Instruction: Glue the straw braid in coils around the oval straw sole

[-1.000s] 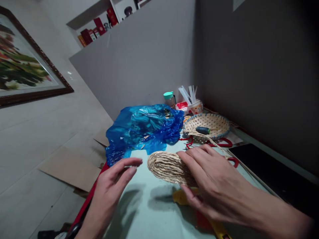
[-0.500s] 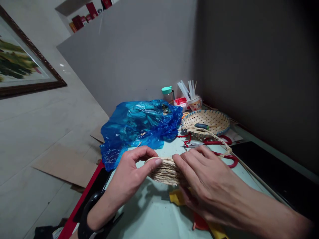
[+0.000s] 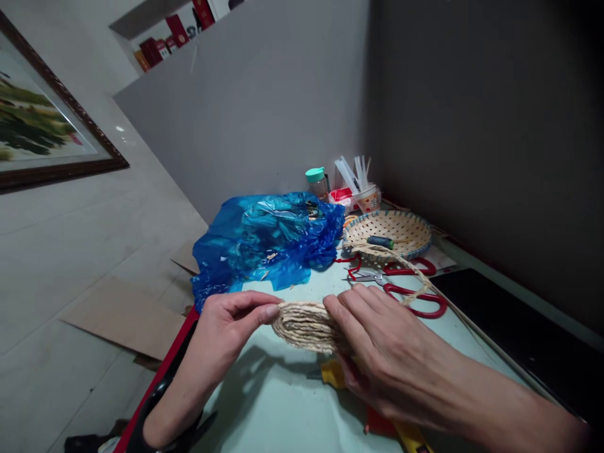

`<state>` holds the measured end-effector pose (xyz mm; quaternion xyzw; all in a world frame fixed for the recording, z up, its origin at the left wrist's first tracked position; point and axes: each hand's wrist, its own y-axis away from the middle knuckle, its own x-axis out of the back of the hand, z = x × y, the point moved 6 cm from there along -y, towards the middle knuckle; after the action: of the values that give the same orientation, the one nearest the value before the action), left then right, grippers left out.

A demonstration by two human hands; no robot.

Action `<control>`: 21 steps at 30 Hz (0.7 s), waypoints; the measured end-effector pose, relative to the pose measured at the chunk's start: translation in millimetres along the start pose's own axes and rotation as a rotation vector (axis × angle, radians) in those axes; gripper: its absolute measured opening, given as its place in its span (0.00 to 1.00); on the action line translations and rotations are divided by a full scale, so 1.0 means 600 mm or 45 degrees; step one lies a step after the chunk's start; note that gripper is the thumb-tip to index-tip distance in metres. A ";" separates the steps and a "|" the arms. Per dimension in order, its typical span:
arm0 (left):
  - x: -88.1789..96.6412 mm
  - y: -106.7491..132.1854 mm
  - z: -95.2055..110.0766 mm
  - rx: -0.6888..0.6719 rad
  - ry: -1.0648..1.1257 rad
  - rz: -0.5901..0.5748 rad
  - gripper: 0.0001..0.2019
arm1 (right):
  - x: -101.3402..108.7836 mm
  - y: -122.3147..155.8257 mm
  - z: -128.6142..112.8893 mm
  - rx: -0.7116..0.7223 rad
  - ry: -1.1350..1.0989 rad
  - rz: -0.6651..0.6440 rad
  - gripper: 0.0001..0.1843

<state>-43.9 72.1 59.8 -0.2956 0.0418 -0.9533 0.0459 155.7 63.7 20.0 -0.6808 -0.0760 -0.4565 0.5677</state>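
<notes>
Between my hands is a flat oval coil of pale straw-coloured cord, its rows stacked closely. My left hand pinches the coil's left end between thumb and fingertips. My right hand is wrapped over its right end, hiding that side. A loose twisted length of the cord trails from behind my right hand up to the woven basket. Red-handled scissors lie just beyond my right hand. Under it, a yellow-handled tool is partly covered.
A crumpled blue plastic bag lies at the back left of the pale table. A dark thread spool rests in the basket. Behind stand a jar with a turquoise lid and a cup of sticks. A black panel lies at right.
My left thumb and fingers have slid left from the coil's upper front to its left end, uncovering more of the oval rows. My right hand keeps its hold.
</notes>
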 end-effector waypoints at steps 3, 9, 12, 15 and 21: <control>0.025 0.011 0.005 -0.150 -0.259 0.226 0.09 | 0.003 0.000 0.005 -0.025 -0.017 0.009 0.13; 0.069 0.024 -0.026 -0.126 -0.140 0.365 0.14 | 0.012 -0.001 0.033 -0.102 -0.061 0.009 0.15; 0.059 0.038 -0.056 -0.006 0.025 0.233 0.21 | 0.009 0.001 0.038 -0.140 -0.105 -0.012 0.16; 0.042 0.065 -0.076 0.063 0.043 0.267 0.24 | 0.006 0.003 0.039 -0.183 -0.130 -0.015 0.17; 0.022 0.092 -0.078 -0.051 -0.158 0.418 0.24 | 0.004 0.009 0.038 -0.190 -0.154 0.008 0.22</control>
<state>-77.8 18.5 22.5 -0.3438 0.1057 -0.9120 0.1973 172.6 80.2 19.5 -0.7479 -0.0738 -0.4171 0.5111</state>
